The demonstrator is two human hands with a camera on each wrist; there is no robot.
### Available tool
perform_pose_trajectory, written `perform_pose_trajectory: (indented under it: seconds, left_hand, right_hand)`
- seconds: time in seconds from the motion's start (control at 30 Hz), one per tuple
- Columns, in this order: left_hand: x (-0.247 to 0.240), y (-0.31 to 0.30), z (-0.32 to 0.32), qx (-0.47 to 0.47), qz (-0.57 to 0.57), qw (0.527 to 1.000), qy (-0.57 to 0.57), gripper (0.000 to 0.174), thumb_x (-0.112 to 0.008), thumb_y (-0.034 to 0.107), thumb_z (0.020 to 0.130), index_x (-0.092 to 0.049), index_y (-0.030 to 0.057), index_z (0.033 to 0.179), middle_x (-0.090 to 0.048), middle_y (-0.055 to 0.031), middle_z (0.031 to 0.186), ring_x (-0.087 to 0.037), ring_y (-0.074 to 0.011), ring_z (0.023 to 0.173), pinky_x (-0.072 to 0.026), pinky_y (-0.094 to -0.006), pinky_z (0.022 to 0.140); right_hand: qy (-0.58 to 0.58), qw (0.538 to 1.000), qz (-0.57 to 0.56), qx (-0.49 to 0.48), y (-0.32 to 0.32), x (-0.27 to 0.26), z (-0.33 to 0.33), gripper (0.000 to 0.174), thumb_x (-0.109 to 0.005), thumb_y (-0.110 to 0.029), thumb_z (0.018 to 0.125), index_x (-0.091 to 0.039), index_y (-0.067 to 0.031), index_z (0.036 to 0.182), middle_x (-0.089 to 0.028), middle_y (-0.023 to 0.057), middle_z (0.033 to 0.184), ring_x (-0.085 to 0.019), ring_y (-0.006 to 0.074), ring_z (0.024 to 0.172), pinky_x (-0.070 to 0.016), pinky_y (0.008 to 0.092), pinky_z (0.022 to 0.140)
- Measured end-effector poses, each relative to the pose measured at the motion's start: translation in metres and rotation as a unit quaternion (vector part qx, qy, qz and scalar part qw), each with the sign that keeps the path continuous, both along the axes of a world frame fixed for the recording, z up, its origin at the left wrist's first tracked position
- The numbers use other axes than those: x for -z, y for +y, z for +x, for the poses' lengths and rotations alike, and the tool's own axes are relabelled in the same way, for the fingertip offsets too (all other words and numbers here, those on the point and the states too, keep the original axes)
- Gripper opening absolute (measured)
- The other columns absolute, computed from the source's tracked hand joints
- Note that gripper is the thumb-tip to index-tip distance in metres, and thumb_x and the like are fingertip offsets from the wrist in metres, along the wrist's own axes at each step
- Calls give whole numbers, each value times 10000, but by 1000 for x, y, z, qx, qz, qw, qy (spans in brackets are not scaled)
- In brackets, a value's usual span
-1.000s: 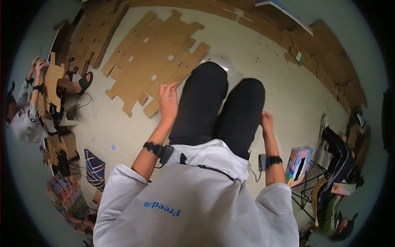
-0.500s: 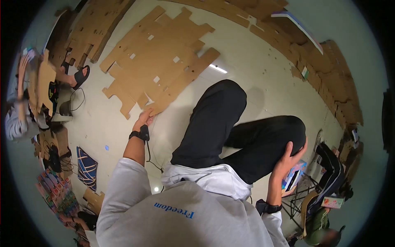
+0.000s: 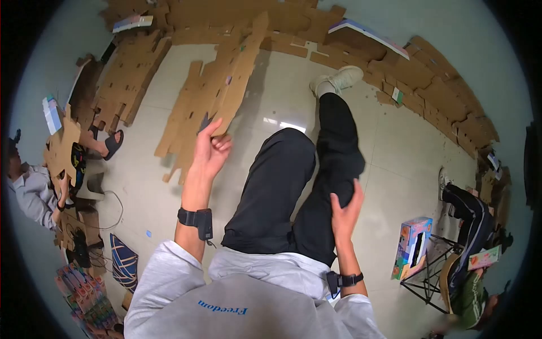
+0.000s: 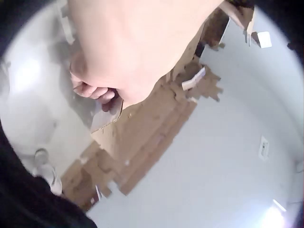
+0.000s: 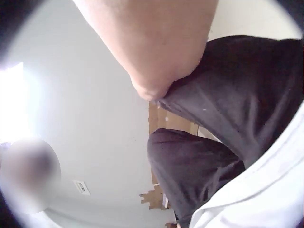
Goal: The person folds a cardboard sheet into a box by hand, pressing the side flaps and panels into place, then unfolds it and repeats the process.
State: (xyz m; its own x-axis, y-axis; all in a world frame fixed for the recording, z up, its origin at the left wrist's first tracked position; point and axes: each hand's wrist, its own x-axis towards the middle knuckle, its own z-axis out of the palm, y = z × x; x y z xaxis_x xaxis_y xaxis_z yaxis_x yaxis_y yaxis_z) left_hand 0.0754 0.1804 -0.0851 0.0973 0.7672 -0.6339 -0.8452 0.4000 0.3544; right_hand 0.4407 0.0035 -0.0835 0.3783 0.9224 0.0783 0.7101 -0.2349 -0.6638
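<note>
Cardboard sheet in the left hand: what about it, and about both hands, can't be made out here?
Left wrist view: the palm of the left hand hides most of its grip on the cardboard sheet.
Right wrist view: the heel of the right hand hides its fingers on the trouser leg.
Head view: print on the coloured box is too small to read.

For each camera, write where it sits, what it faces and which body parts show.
Head: worn on the head, facing down; arms, legs, left hand gripping cardboard sheet.
Left wrist: at the wrist, facing along the palm to the sheet.
Right wrist: at the wrist; right hand rests on trouser leg.
Head and left wrist share the sheet.
</note>
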Motion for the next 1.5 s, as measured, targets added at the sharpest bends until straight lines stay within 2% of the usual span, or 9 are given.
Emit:
perform_pose_trajectory:
  seconds: [0.23, 0.43, 0.63, 0.73, 0.87, 1.03, 1.23, 1.33, 1.5]
  left_hand:
    - [-190, 9, 98, 55, 233, 971, 23, 163, -681, 225, 1063, -599, 123, 966, -338, 81, 597, -320, -51, 553, -292, -246, 526]
    - [-287, -66, 162, 78, 223, 971, 19, 253, -636, 363, 1097, -633, 117, 1159, -548, 71, 797, -435, -24, 637, -367, -229, 547]
    - [-236, -157, 253, 301, 216, 928, 28, 427, -614, 488, 1093, -527, 124, 888, -356, 78, 689, -309, -50, 598, -321, -257, 565]
    - [-207, -181, 264, 397, 253, 878, 85, 462, -579, 489, 1110, -544, 90, 880, -386, 91, 668, -361, -42, 588, -336, -253, 550]
    - [-168, -197, 249, 557, 194, 808, 1, 539, -507, 553, 1123, -621, 42, 993, -489, 55, 734, -458, -52, 658, -402, -251, 593]
    - [-58, -213, 158, 622, 347, 661, 238, 295, -581, 292, 1093, -682, 16, 1125, -715, -78, 975, -672, -193, 928, -541, -360, 865]
    - [-51, -237, 24, 303, 203, 566, 740, 511, -842, 105, 851, -649, 18, 1316, -654, -188, 1236, -624, -396, 1220, -507, -451, 1042]
    - [-50, -230, 17, 288, 238, 572, 730, 699, -869, 70, 815, -556, 3, 1436, -586, -179, 1422, -621, -359, 1265, -496, -420, 1089]
    - [-28, -207, 26, 458, 170, 768, 415, 680, -825, -14, 831, -589, -3, 1469, -621, -122, 1523, -577, -221, 1407, -458, -358, 1154]
  right_hand:
    - [40, 986, 94, -133, -6, -5, -17, 365, -767, -26, 914, -696, -6, 1271, -657, 194, 1389, -549, 402, 1433, -460, 483, 1177]
    - [218, 920, 259, -196, 18, -80, -55, 554, -755, -68, 943, -554, -13, 1457, -567, 200, 1501, -553, 338, 1429, -486, 465, 1151]
    - [-71, 849, 399, -340, 39, -106, -95, 912, -917, -351, 847, -422, -41, 1548, -418, 291, 1616, -538, 449, 1419, -458, 538, 1143]
    - [-144, 880, 367, -265, 29, -120, -91, 809, -925, -312, 822, -492, -37, 1448, -625, 210, 1433, -639, 397, 1294, -504, 515, 1068]
    - [-99, 947, 163, -260, 7, -89, -72, 499, -894, -164, 806, -651, -21, 1218, -738, 145, 1018, -716, 355, 967, -544, 471, 994]
    - [221, 958, -7, -182, -58, -13, -54, 318, -852, -93, 876, -711, -23, 1153, -777, 159, 1024, -761, 276, 941, -581, 376, 854]
    - [362, 927, -89, -48, -118, 23, -36, 215, -846, -29, 866, -787, 16, 1068, -823, 107, 1002, -749, 166, 919, -564, 323, 830]
    - [366, 919, -107, -98, -128, -2, -37, 246, -830, -18, 876, -768, 23, 1110, -816, 127, 1052, -751, 181, 948, -564, 323, 860]
    - [379, 912, -144, -57, -134, -9, -32, 286, -735, -16, 941, -701, 27, 1221, -760, 186, 1212, -734, 284, 1140, -540, 375, 1042]
